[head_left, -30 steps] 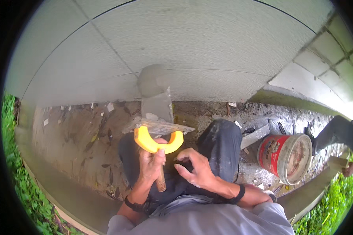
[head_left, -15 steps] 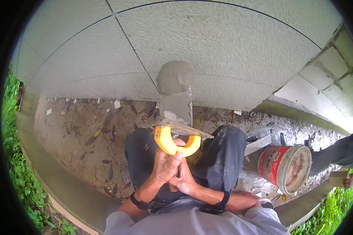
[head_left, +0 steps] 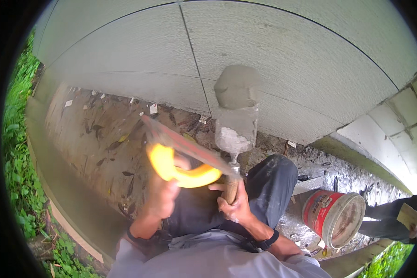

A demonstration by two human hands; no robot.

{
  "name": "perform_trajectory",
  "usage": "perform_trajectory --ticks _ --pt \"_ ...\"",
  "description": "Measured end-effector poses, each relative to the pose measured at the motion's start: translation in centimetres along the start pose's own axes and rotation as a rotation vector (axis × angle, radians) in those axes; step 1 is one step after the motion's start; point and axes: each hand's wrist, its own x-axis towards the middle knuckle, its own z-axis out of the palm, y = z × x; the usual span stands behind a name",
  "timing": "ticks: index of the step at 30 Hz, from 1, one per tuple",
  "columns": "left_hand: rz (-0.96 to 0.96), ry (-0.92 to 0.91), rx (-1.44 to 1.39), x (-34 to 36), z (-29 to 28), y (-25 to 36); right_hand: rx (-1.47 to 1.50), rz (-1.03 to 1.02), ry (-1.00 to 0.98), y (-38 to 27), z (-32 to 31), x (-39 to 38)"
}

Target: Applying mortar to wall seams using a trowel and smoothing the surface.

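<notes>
My left hand point(head_left: 160, 198), smeared by motion, grips the curved yellow handle of a plastering trowel point(head_left: 190, 179). Its thin flat plate is seen nearly edge-on, slanting down to the right. My right hand point(head_left: 237, 205) is wrapped round the wooden handle of a bucket trowel point(head_left: 247, 121). The trowel's broad metal blade points away from me toward the wall. A rounded lump of wet grey mortar point(head_left: 237, 85) sits on its far end, in front of the pale panels. The near corner of the plastering trowel overlaps the bucket trowel's neck in view; I cannot tell whether they touch.
Large pale wall panels point(head_left: 282, 51) with dark joints rise ahead. A dirty red-and-white bucket point(head_left: 322, 213) leans at my right, beside another person's leg and a hand holding a tan piece point(head_left: 408, 217). Leaves and scraps litter the ground point(head_left: 92, 153); low kerbs border both sides.
My hands, close together before, are now apart. The left has swung leftward with the plastering trowel, its plate tilting, and the bucket trowel's wooden handle has come into sight. My view has shifted.
</notes>
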Motion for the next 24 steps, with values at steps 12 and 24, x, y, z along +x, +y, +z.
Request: perform_trajectory --ticks 12,24 --pt "-0.451 0.295 -1.137 4.0 -2.2 -5.7 -0.323 -0.098 0.054 -0.1 -2.7 0.1" --pt "-0.108 -0.135 -1.180 12.1 4.9 -2.4 -1.224 -0.460 0.113 -4.2 -7.5 2.4"
